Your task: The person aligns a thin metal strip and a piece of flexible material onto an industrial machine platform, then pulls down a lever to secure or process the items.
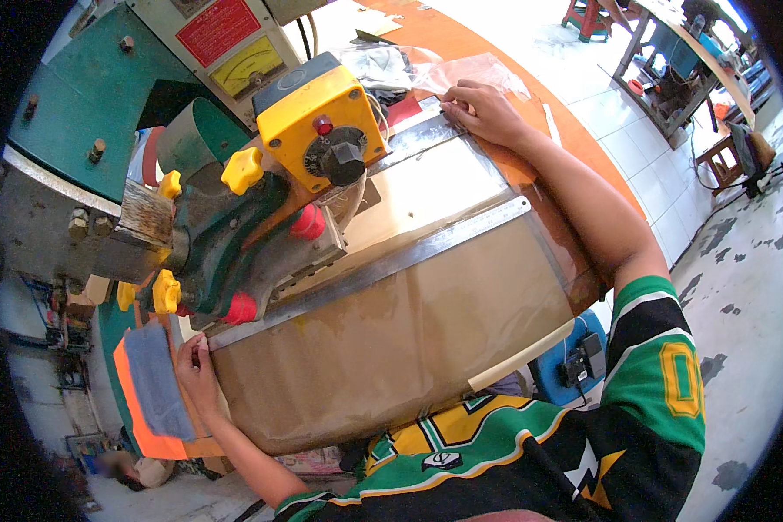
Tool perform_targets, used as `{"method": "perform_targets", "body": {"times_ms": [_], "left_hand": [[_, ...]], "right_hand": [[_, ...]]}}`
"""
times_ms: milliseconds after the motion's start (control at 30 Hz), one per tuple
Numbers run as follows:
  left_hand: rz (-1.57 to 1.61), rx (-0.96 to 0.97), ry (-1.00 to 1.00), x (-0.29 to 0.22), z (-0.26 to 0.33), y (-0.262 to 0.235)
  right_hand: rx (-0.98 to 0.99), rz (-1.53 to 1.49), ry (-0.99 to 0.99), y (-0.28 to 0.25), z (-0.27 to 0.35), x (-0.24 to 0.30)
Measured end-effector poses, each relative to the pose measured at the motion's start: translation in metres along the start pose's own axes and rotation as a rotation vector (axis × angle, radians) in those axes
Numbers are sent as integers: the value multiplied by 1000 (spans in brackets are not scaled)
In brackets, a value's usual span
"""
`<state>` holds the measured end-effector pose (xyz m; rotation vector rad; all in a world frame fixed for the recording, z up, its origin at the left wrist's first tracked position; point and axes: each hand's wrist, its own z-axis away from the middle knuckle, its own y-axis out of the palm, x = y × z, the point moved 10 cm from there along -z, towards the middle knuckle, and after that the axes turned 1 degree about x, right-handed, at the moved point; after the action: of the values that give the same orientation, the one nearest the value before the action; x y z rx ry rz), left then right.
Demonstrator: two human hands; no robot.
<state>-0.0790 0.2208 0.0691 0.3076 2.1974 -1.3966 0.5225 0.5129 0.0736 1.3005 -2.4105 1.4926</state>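
A long steel ruler (444, 235) lies slantwise across a board covered with a brown, glossy sheet (391, 357). At the ruler's left end, my left hand (197, 378) has its fingers pressed together by the sheet's edge; what they pinch, if anything, is hidden. My right hand (487, 113) reaches to the far side, its fingers curled over the end of a flat metal strip (422, 137). Pale material (435, 187) lies between the strip and the ruler. Above the board's left part juts a green press head (244, 226) with yellow knobs and red caps.
A yellow control box (296, 130) with a black dial sits on the machine. Grey and orange pieces (152, 391) lie left of my left hand. Crumpled clear plastic (478, 74) rests on the orange table (574, 130). A blue stool (574, 357) holding a black adapter stands at the right.
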Motion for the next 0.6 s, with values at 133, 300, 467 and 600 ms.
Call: {"method": "perform_targets", "body": {"times_ms": [133,300,467,600], "left_hand": [[-20,-1,56,13,-1,0],[-46,-8,86,13,-2,1],[-53,-32,81,3,0,-1],[-39,-25,54,8,1,1]], "right_hand": [[75,-44,43,6,4,-6],[136,-33,4,10,9,0],[197,4,-7,14,10,4],[252,23,12,17,10,10]]}}
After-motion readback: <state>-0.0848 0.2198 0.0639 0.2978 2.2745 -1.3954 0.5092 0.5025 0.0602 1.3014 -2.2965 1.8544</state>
